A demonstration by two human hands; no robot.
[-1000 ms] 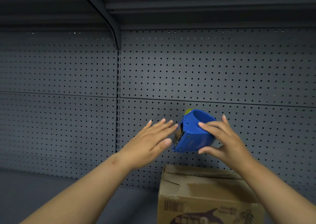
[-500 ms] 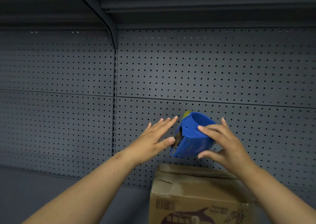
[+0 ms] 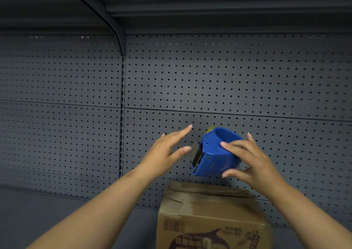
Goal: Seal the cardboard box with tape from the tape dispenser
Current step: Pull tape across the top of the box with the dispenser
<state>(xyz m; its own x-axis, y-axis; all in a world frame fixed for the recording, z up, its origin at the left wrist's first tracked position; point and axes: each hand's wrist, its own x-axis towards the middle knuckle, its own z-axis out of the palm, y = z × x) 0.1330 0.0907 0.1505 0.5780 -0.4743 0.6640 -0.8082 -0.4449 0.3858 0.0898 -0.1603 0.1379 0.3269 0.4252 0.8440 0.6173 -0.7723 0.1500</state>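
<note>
My right hand (image 3: 253, 161) grips a blue tape dispenser (image 3: 213, 153) in the air, its toothed cutter facing left and a bit of clear tape showing at that edge. My left hand (image 3: 165, 153) hovers just left of the dispenser, fingers spread, thumb near the tape end, holding nothing. Below both hands stands a brown cardboard box (image 3: 211, 218) with its top flaps folded down, a barcode and a dark printed picture on its front. The box's lower part is out of frame.
A grey pegboard wall (image 3: 228, 81) runs right behind the hands and the box. The box rests on a dark grey shelf (image 3: 47, 210). Another shelf with a curved bracket (image 3: 116, 35) hangs overhead.
My left hand has drawn a little away from the dispenser to the left and spread its fingers wider. The view has shifted slightly, so the box sits further left.
</note>
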